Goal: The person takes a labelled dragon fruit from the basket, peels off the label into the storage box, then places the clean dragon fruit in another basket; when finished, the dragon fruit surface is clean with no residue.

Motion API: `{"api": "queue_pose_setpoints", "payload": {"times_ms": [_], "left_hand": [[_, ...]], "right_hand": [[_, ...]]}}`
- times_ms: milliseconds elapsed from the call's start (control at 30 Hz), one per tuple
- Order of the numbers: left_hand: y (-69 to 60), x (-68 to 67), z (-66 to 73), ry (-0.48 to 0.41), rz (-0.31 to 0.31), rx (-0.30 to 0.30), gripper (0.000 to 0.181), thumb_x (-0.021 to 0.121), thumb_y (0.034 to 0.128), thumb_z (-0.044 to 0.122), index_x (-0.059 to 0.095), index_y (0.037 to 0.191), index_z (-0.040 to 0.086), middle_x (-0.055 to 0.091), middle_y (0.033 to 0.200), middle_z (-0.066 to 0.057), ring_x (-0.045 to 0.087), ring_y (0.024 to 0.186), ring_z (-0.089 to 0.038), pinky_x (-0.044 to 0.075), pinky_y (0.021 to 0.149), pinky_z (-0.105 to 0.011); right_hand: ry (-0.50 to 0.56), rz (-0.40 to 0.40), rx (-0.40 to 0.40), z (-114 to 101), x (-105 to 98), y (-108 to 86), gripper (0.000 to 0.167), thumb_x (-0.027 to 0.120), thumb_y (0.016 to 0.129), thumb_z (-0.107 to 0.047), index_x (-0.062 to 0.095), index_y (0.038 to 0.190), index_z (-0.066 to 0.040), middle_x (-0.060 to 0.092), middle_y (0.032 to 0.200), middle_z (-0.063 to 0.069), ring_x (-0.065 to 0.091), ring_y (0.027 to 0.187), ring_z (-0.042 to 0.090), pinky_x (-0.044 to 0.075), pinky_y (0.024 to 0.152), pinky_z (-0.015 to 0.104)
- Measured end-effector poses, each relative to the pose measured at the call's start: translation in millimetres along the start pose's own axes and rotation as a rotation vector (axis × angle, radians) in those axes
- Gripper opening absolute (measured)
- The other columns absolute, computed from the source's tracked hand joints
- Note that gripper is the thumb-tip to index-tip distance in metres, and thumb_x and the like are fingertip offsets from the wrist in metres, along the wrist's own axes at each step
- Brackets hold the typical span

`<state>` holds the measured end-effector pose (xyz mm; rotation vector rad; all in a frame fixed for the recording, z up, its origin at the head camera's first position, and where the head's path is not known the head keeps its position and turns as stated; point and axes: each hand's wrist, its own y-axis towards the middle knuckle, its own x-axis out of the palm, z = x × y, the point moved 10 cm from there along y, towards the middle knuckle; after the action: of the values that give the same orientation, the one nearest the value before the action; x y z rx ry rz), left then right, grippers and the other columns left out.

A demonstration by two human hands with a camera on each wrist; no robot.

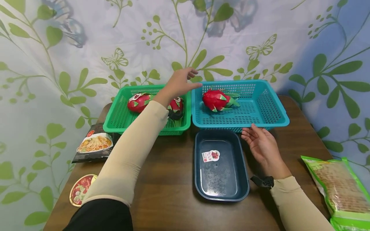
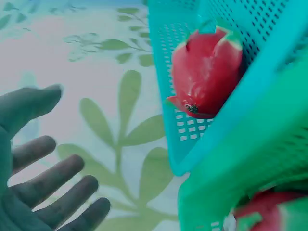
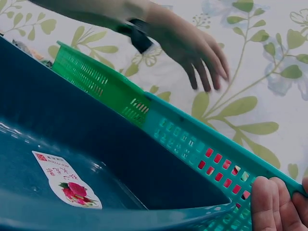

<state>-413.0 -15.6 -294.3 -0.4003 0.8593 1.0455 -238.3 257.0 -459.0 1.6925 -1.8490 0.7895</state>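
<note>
My left hand (image 1: 180,81) hovers over the back of the gap between a green basket (image 1: 109,120) and a blue basket (image 1: 276,104). Its fingers are spread loosely and hold nothing, as the left wrist view confirms. One red dragon fruit (image 1: 214,100) lies on its side in the blue basket's left part. Two stickered dragon fruits (image 1: 137,103) lie in the green basket, one partly hidden by my left wrist. At the blue basket's front wall is my right hand (image 1: 264,147), its relaxed fingers (image 3: 263,204) at the wall and the thumb by the rim; firm contact cannot be told.
A dark blue tray (image 1: 221,179) with a dragon fruit sticker (image 1: 210,156) inside stands before the blue basket. Left on the wooden table are a black noodle packet (image 1: 93,144) and a round lid (image 1: 82,189). A green-edged food bag (image 1: 342,186) lies far right.
</note>
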Motion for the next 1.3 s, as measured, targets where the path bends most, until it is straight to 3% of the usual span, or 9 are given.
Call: {"api": "queue_pose_setpoints", "payload": {"times_ms": [167, 333, 400, 500, 633, 767, 900, 1100, 1300], "left_hand": [[-64.5, -30.5, -20.1, -0.147, 0.215, 0.02, 0.042, 0.074, 0.1007, 0.039, 0.065, 0.132, 0.013, 0.068, 0.128, -0.002, 0.062, 0.119, -0.018, 0.052, 0.095, -0.034], [-141.3, -36.2, -57.9, -0.337, 0.401, -0.023, 0.029, 0.076, 0.0999, 0.033, 0.071, 0.116, 0.009, 0.071, 0.109, -0.003, 0.065, 0.098, -0.02, 0.054, 0.083, -0.037], [-172.4, -30.9, -73.1, -0.518, 0.482, -0.052, 0.022, 0.075, 0.1009, 0.028, 0.072, 0.108, 0.008, 0.071, 0.099, -0.004, 0.064, 0.088, -0.023, 0.053, 0.075, -0.034], [-213.4, -17.8, -91.8, -0.897, 0.631, -0.094, 0.016, 0.07, 0.1037, 0.017, 0.069, 0.093, 0.005, 0.066, 0.083, -0.009, 0.058, 0.072, -0.023, 0.046, 0.058, -0.027], [-247.5, 11.4, -119.8, -1.366, 0.797, -0.253, 0.031, 0.059, 0.1086, 0.015, 0.052, 0.079, 0.011, 0.051, 0.071, -0.003, 0.043, 0.061, -0.016, 0.029, 0.05, -0.025], [-264.4, 43.2, -146.6, -1.656, 0.86, -0.513, 0.03, 0.056, 0.1101, 0.027, 0.04, 0.087, 0.017, 0.041, 0.08, 0.0, 0.037, 0.07, -0.016, 0.031, 0.058, -0.028], [-263.3, 55.3, -161.2, -1.756, 0.84, -0.605, 0.024, 0.057, 0.11, 0.031, 0.037, 0.107, 0.018, 0.041, 0.099, -0.003, 0.042, 0.087, -0.018, 0.044, 0.076, -0.032], [-254.3, 52.6, -170.5, -1.796, 0.863, -0.519, 0.026, 0.05, 0.1137, 0.02, 0.039, 0.136, 0.014, 0.044, 0.123, -0.009, 0.05, 0.101, -0.021, 0.05, 0.089, -0.036], [-250.3, 51.2, -174.1, -1.872, 0.901, -0.385, 0.021, 0.053, 0.1122, 0.013, 0.041, 0.127, 0.007, 0.045, 0.11, -0.01, 0.05, 0.095, -0.024, 0.051, 0.089, -0.035]], "right_hand": [[0.033, -0.012, 0.002, 1, 0, 1.2, 0.014, 0.059, 0.109, -0.008, 0.056, 0.108, 0.006, 0.075, 0.099, 0.02, 0.074, 0.09, 0.026, 0.061, 0.081, 0.034], [0.026, -0.01, 0.013, 2, 0, 0.9, 0.016, 0.06, 0.108, -0.009, 0.056, 0.111, 0.006, 0.074, 0.1, 0.02, 0.074, 0.091, 0.026, 0.061, 0.082, 0.033], [0.009, -0.007, 0.012, 2, 0, 0.2, 0.018, 0.062, 0.108, -0.01, 0.056, 0.113, 0.006, 0.075, 0.1, 0.02, 0.074, 0.091, 0.026, 0.061, 0.082, 0.033], [-0.002, -0.007, 0.009, 1, -1, -0.3, 0.019, 0.063, 0.107, -0.01, 0.056, 0.113, 0.007, 0.075, 0.1, 0.02, 0.074, 0.09, 0.026, 0.061, 0.082, 0.034], [0.012, -0.009, 0.003, 0, 0, 0.2, 0.021, 0.064, 0.106, -0.009, 0.055, 0.117, 0.007, 0.075, 0.1, 0.02, 0.075, 0.089, 0.027, 0.061, 0.081, 0.034], [0.024, -0.015, 0.009, 1, 0, 0.7, 0.022, 0.063, 0.107, -0.009, 0.055, 0.12, 0.006, 0.075, 0.101, 0.021, 0.075, 0.09, 0.027, 0.061, 0.081, 0.035], [0.021, -0.014, 0.012, 2, -1, 0.2, 0.022, 0.062, 0.107, -0.009, 0.055, 0.121, 0.006, 0.075, 0.101, 0.021, 0.075, 0.09, 0.027, 0.061, 0.082, 0.035], [-0.072, 0.04, -0.043, -2, -7, -0.4, 0.024, 0.067, 0.105, -0.011, 0.057, 0.118, 0.007, 0.076, 0.099, 0.019, 0.075, 0.087, 0.025, 0.062, 0.08, 0.035], [-0.286, 0.304, -0.135, -19, -21, -12.0, 0.04, 0.078, 0.098, -0.021, 0.059, 0.115, 0.009, 0.073, 0.09, 0.013, 0.069, 0.074, 0.02, 0.062, 0.067, 0.031]]}}
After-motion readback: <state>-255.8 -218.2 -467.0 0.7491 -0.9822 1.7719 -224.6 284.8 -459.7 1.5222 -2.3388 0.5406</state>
